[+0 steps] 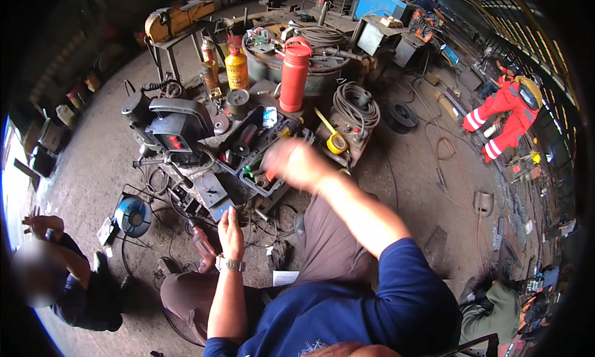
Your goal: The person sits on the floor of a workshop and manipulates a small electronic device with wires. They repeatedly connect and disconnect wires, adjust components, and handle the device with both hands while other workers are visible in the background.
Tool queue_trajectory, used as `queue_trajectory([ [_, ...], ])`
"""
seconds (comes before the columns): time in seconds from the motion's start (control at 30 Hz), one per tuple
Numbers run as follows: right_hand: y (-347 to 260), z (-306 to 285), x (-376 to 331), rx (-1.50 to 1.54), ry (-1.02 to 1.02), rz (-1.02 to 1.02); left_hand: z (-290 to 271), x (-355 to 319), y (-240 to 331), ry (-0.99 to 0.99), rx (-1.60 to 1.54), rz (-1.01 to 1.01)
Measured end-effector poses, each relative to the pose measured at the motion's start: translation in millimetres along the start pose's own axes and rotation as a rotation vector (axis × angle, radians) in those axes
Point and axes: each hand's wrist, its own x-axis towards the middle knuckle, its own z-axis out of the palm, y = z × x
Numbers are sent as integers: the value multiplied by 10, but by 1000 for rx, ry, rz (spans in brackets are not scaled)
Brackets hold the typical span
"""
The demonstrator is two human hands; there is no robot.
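My right hand [294, 165] is smeared by motion above an open dark toolbox [255, 182], so its fingers cannot be made out. Inside the box lie a green piece [247, 170], a red-orange piece and several loose tools. Lower and to the left, my left hand [231, 234] is held up with its fingers stretched out, near a grey metal plate [211, 189] and its blue end. A watch [234, 265] circles that wrist. Beside this hand, a reddish power drill [203, 246] rests near my knee. A yellow tape measure [336, 142] with its blade partly out is right of the toolbox.
A tall red canister [294, 77] and a yellow bottle [236, 69] stand behind the toolbox. To the left are a dark machine [176, 129] and a blue fan [132, 215]. Coiled cable [356, 107] tops a box. Other people are at left and right.
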Motion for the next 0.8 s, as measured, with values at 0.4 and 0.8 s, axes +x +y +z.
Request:
queue_trajectory([
  [0.4,-328,1235,-337,-172,-754,138,12,-30,-103,-144,-2,-142],
  [0.8,-54,1354,-395,-187,-767,177,188,72,-191,-142,179,100],
])
